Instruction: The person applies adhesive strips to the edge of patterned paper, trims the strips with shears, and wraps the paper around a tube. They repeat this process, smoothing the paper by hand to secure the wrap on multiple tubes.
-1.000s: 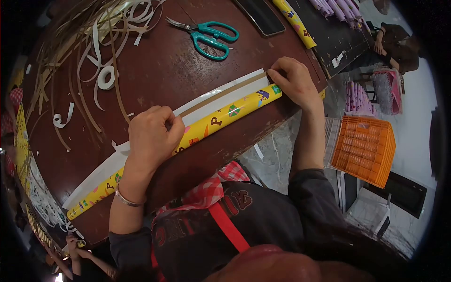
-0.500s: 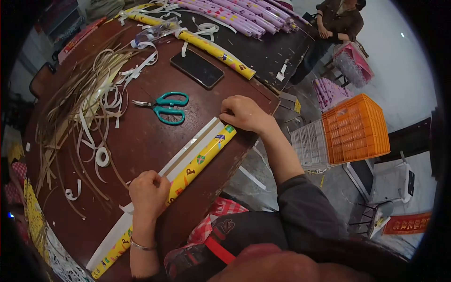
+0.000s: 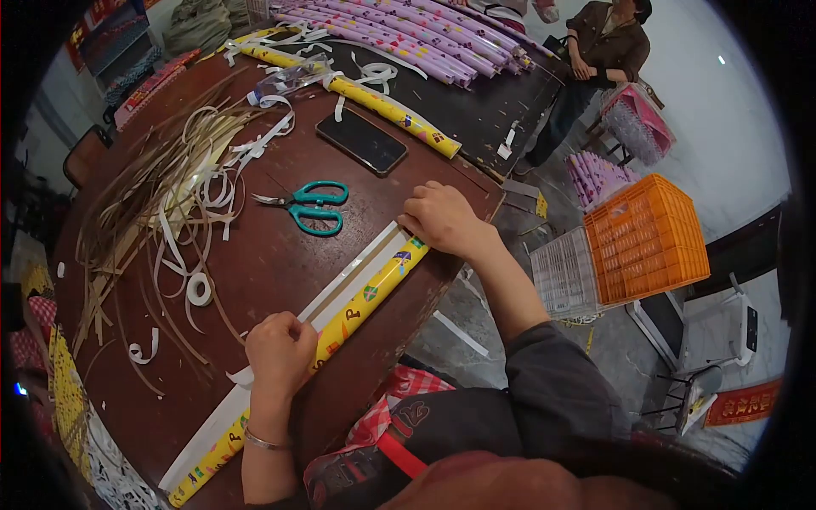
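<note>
Head view, hands [image 3: 279, 347] on yellow roll [image 3: 374, 294], gap to scissors [image 3: 297, 202], table edge [image 3: 437, 297] near

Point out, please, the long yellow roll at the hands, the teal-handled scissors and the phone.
Long yellow roll [image 3: 351, 318]: head view, on its printed surface.
Teal-handled scissors [image 3: 297, 206]: head view, where the handles meet.
Phone [image 3: 363, 142]: head view, middle of its dark screen.

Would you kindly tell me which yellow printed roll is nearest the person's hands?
The near roll, with the white flap spread alongside; the far roll, just beyond the smartphone, lies untouched.
</note>
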Demonstrator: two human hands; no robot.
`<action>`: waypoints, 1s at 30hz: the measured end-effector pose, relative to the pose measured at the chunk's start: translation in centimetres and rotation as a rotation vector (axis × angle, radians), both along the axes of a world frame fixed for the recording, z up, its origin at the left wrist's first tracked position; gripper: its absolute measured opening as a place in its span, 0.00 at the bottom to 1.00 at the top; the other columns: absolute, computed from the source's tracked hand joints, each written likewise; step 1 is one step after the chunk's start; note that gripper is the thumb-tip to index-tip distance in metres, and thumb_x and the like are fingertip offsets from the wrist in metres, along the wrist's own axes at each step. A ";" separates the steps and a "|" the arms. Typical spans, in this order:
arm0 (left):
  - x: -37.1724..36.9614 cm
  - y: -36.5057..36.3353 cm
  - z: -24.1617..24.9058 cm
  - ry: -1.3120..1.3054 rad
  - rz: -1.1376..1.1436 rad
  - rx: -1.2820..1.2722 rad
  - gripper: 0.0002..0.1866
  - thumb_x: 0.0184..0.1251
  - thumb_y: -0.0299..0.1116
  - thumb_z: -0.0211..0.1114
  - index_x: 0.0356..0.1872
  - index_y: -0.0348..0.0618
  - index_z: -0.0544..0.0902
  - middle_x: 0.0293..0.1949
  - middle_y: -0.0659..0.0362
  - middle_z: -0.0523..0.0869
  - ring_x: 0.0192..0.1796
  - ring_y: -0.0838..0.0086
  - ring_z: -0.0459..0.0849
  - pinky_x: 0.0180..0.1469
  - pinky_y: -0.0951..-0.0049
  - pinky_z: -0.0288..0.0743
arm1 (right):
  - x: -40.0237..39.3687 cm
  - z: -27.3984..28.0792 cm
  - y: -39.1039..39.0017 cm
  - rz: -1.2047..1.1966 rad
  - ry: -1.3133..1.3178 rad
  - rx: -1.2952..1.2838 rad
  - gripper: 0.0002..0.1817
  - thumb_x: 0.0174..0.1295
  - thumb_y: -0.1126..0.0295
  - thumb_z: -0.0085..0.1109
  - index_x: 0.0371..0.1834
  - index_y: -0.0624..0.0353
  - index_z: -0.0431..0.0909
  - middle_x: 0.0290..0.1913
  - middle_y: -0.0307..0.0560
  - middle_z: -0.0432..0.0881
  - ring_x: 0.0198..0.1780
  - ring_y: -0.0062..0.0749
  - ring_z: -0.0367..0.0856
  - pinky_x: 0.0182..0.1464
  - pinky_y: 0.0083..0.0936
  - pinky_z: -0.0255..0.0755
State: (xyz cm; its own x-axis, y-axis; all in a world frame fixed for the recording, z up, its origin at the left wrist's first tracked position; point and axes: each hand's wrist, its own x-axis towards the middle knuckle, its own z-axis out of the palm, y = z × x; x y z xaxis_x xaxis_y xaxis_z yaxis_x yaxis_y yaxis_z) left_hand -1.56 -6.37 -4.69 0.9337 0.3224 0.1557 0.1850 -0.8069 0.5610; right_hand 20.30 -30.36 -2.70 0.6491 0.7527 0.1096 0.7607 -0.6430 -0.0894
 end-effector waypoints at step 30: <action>0.0 -0.1 0.5 0.036 0.008 -0.030 0.09 0.53 0.32 0.64 0.18 0.40 0.81 0.23 0.51 0.83 0.27 0.56 0.84 0.31 0.59 0.77 | -6.7 -0.5 0.6 0.198 -0.013 0.071 0.27 0.63 0.47 0.61 0.55 0.59 0.79 0.59 0.51 0.81 0.63 0.48 0.78 0.71 0.54 0.61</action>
State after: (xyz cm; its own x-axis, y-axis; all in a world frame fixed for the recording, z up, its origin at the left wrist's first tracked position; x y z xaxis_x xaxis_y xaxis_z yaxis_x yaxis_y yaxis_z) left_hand -1.57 -6.44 -4.16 0.9359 0.3337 0.1125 0.2115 -0.7881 0.5781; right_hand 13.56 -29.75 -3.22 0.4876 0.8554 0.1745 0.8729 -0.4734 -0.1185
